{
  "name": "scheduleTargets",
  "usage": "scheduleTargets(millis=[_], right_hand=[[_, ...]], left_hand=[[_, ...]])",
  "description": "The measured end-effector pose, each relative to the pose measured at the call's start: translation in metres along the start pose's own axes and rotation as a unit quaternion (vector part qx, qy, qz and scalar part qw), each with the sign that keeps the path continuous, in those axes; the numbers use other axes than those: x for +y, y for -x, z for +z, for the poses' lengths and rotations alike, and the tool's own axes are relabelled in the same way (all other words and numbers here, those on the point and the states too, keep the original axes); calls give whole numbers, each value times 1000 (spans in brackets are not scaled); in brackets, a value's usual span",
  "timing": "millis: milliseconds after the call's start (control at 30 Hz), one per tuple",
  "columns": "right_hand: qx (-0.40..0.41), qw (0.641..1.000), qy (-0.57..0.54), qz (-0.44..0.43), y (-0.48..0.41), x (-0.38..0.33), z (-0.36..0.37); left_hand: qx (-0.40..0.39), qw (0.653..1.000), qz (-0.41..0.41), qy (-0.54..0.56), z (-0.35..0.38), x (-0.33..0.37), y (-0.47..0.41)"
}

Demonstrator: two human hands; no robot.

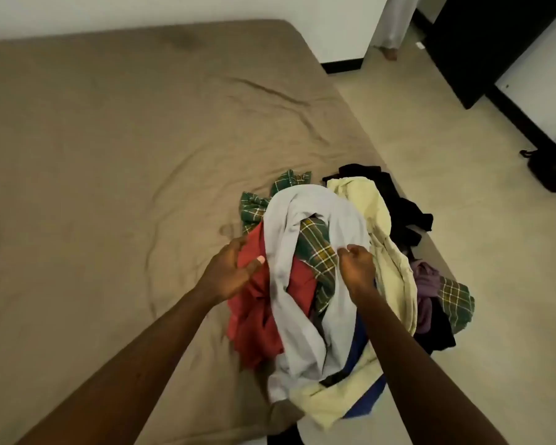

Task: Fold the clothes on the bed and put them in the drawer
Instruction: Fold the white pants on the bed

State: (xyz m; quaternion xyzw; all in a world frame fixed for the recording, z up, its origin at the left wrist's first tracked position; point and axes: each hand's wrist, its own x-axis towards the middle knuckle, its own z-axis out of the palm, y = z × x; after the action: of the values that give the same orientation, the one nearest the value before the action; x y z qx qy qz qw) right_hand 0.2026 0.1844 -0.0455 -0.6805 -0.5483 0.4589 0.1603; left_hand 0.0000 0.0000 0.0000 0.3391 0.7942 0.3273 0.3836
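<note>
No writing, label, brand or number can be read anywhere. A small pale tag (420, 45) lies by the foot of the dark cabinet (463, 43), and a tiny mark (506, 86) sits on the white panel (540, 91) (both too small and blurred to make out).

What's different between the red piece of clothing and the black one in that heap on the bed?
Colour: the red garment is bright, the black garment dark. Place: the red garment lies on the left of the clothes pile, the black garment at its far right, by the edge of the bed. Contact: the left hand reaches the red garment; no hand is near the black garment. Both are crumpled and unfolded.
</note>
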Motion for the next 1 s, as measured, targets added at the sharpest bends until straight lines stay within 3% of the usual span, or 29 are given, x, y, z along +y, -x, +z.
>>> scheduleTargets(millis=[100, 267, 367, 433, 467, 533, 567, 633, 700, 733, 800, 833, 900, 1000], right_hand=[[59, 996, -38, 50, -104, -2, -6], [-46, 988, 16, 149, -186, -1, 4], [-52, 993, -74, 73, -178, -16, 10], [-40, 993, -112, -23, -146, -41, 13], [-54, 987, -134, -71, -116, -60, 15], [-121, 967, -155, -160, -59, -80, 26], [-182, 949, -145, -211, -34, -86, 33], [-306, 905, -92, -283, 3, -85, 52], [-325, 902, -127, -254, 15, -81, 58], [-286, 916, -173, -221, 12, -78, 57], [-202, 939, -238, -145, 1, -73, 59], [-197, 942, -247, -111, -7, -72, 61], [-249, 939, -221, -83, -12, -79, 72], [-329, 920, -188, -103, -18, -104, 85]], left_hand=[[27, 1000, -7, -11, 35, 7, -66], [44, 994, 12, -102, 75, 10, -137], [103, 986, 36, -128, 80, 16, -147], [145, 988, 17, -40, 80, 29, -152], [139, 987, -23, 77, 76, 42, -152], [66, 926, -124, 351, 66, 64, -153], [34, 899, -155, 408, 60, 70, -153], [40, 906, -160, 389, 46, 81, -147], [117, 917, -171, 342, 30, 85, -135], [143, 913, -180, 338, 22, 81, -131], [146, 899, -197, 362, -3, 75, -116], [127, 890, -211, 383, -14, 73, -109], [98, 879, -227, 409, -39, 66, -85], [68, 861, -164, 477, -72, 70, -54]])
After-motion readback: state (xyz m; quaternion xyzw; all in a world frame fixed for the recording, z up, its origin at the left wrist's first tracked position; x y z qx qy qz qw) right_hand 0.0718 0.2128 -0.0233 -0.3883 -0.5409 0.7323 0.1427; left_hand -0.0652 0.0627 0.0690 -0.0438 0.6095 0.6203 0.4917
